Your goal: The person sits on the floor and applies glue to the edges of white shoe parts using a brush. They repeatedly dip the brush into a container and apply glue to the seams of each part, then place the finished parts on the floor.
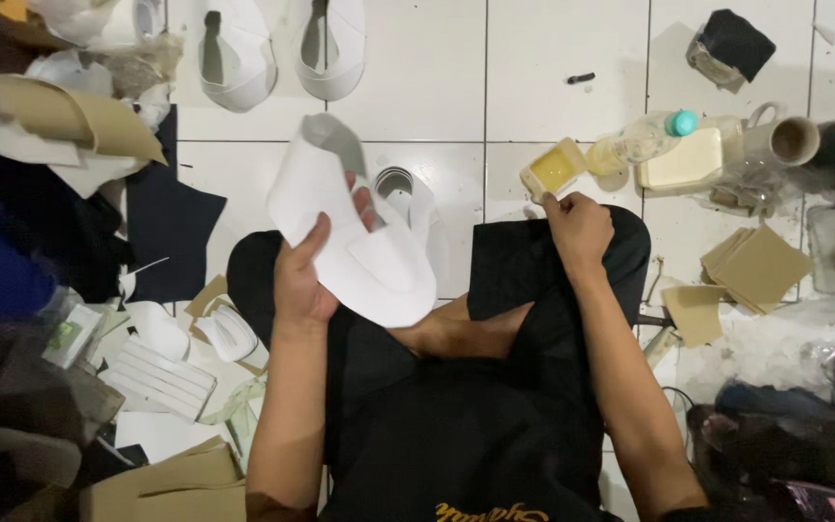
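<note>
Left hand point(303, 275) grips a white shoe upper point(350, 227), raised over the lap, inner face turned up for access. Right hand point(580, 227) is closed, contents unclear, just beside a yellow glue tub point(553, 169) on the floor, within reach

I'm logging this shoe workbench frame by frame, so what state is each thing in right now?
White shoe upper: off the floor, held in the left hand.
Right hand: closed, fingers near the small yellow tub.
Small yellow tub: open, yellow contents showing.
Plastic bottle: lying on its side, teal cap on.
Two white shoes: on the tiled floor, openings up.
Tan sheets: stacked flat.
</note>
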